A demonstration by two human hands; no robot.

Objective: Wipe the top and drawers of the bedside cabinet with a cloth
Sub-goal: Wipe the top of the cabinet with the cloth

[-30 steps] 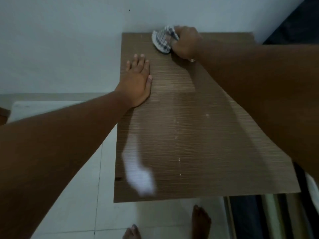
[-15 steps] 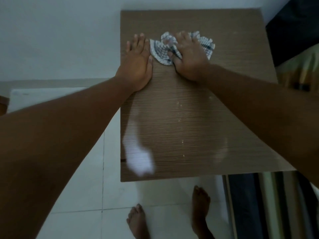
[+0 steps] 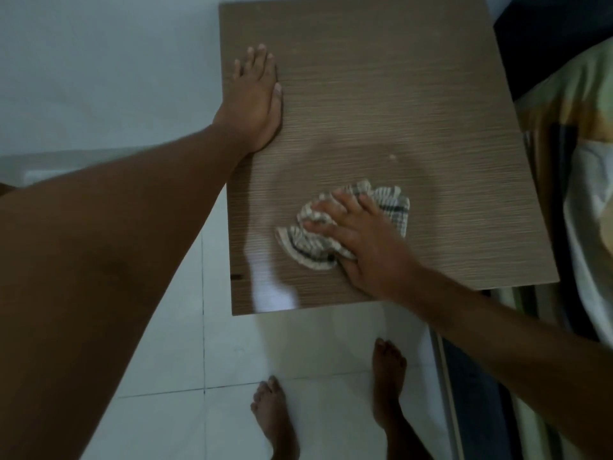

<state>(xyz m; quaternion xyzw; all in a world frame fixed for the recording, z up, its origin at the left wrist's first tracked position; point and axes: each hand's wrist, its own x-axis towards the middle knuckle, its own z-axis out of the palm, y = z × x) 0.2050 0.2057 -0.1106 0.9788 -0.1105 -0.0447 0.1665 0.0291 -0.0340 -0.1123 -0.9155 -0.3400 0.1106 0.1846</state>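
Cloth (image 3: 306,249) lies under right hand (image 3: 361,240) on cabinet top (image 3: 398,94).

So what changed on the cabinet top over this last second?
The right hand dragged the checked cloth from the far edge of the cabinet top toward the near edge, and now presses it spread out rather than bunched. The left hand stayed flat on the top's left edge.
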